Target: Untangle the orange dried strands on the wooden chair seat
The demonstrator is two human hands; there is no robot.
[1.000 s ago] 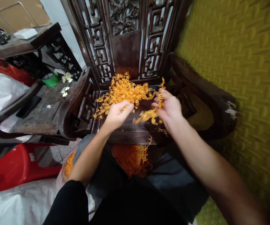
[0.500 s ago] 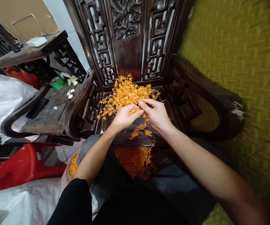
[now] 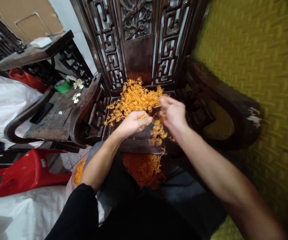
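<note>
A heap of orange, branching plastic-looking sprigs lies on the dark wooden chair seat. At the near side of the heap is my left hand, curled closed, with bits of orange showing between thumb and fingers. My right hand, smeared by motion, is closed to the right of it and apart from it. From its fingers hangs an orange sprig, also blurred. Below the seat edge, between my legs, a reddish container holds more thin orange stems.
Carved armrests flank the seat. To the left, another wooden chair carries a green tape roll and white flower-shaped pieces. A red plastic stool and white sacks stand lower left. Yellow textured matting covers the right.
My right hand has moved right, away from my left hand, and the orange sprig hanging from it has swung along. My left hand stays almost where it was. The view has shifted slightly.
</note>
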